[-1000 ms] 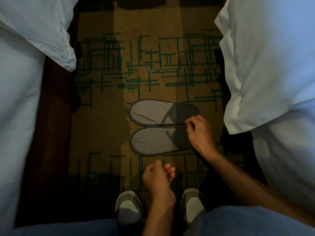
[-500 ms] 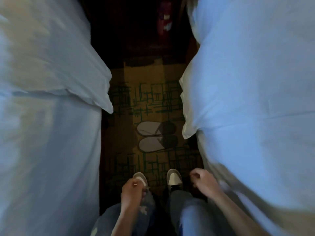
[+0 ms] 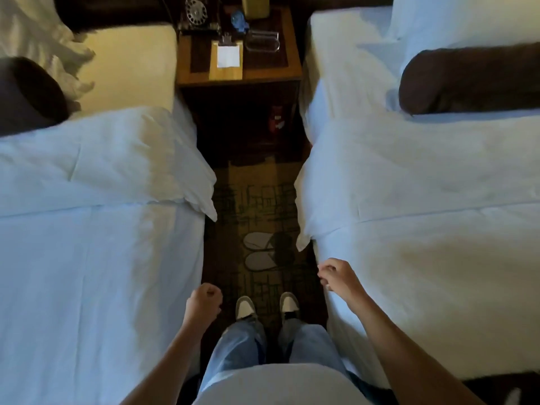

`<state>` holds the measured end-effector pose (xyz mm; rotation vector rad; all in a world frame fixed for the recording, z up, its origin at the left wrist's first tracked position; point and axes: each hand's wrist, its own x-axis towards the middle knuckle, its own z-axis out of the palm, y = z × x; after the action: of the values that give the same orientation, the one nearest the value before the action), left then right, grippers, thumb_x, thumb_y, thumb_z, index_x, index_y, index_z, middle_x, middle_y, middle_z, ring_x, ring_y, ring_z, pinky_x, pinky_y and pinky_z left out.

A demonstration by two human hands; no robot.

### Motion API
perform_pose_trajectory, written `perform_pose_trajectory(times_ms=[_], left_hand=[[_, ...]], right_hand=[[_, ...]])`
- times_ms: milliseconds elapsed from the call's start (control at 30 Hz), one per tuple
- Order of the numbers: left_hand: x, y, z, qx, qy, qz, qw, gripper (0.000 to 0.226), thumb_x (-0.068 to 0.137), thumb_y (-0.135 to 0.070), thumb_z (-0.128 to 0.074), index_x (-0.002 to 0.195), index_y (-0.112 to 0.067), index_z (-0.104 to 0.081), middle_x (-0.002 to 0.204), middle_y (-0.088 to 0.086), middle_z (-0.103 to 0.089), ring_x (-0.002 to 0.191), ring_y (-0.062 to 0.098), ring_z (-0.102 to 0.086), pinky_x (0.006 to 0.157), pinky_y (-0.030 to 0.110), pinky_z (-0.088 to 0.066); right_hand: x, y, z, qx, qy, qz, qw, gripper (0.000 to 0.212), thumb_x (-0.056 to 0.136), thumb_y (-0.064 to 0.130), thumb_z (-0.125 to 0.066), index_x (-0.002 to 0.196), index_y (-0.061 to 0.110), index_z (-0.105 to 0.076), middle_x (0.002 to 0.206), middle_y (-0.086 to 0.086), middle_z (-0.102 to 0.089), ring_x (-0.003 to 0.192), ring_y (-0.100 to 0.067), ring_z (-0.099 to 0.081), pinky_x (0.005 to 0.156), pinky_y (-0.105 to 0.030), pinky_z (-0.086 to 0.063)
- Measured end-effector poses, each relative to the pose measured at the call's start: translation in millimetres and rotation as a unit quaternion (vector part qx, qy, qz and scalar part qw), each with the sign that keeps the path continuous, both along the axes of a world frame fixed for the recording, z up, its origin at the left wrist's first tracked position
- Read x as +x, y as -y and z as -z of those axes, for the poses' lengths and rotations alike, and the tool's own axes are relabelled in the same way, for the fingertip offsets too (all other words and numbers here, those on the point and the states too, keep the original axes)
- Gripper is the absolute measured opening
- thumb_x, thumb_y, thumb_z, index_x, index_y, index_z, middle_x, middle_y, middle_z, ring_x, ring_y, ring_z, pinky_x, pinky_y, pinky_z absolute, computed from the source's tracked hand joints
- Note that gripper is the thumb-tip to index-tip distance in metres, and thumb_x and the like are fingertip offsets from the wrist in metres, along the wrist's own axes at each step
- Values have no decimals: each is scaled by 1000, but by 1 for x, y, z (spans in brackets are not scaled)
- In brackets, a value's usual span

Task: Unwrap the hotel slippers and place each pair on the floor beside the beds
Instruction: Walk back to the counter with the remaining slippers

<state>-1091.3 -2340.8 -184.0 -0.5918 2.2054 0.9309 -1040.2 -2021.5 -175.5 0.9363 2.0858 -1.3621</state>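
Slippers [image 3: 261, 251] lie paired on carpet [image 3: 257, 200] between left bed [image 3: 102, 258] and right bed [image 3: 423, 258] — left hand [image 3: 203, 302] fisted, empty; right hand [image 3: 336, 277] curled, contents cannot be told.

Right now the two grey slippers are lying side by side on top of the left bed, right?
Not quite. The head view shows the two grey slippers lying side by side on the patterned carpet between the two beds, not on top of the left bed.
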Motion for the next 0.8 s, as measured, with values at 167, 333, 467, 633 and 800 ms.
perform_pose_trajectory(times_ms=[167,333,467,633,800], left_hand=[[27,-3,-39,29,14,-32,999,17,96,-14,-53,81,-14,-62,75,12,-66,56,21,-58,45,26,-43],[54,-3,-46,44,49,-62,996,18,97,-11,-50,86,-7,-63,77,15,-64,53,23,-53,48,26,-41],[60,-1,-46,30,59,-84,994,19,98,-10,-48,88,-5,-63,76,15,-62,51,22,-51,45,23,-39],[67,-5,-45,28,23,-59,998,18,96,-5,-51,83,-7,-63,72,14,-62,47,21,-51,42,20,-38],[66,-3,-38,34,16,-15,999,18,95,-7,-51,83,-9,-64,76,14,-65,52,22,-54,47,24,-40]], right_hand=[[16,-5,-48,-4,-33,-11,999,13,88,11,-53,88,17,-65,78,4,-59,77,-17,-57,73,-29,-47],[45,-8,-52,-8,-2,-13,1000,12,90,14,-53,91,17,-64,79,1,-59,72,-15,-57,70,-27,-46],[56,-13,-47,-12,4,-15,1000,11,93,18,-53,92,18,-64,82,1,-60,74,-14,-59,67,-23,-46],[62,-21,-46,-26,4,-6,1000,9,92,20,-54,89,21,-63,83,1,-61,78,-18,-62,70,-27,-47],[86,-24,-49,-18,1,36,999,14,91,19,-55,78,22,-61,80,-2,-62,81,-24,-64,70,-30,-44]])
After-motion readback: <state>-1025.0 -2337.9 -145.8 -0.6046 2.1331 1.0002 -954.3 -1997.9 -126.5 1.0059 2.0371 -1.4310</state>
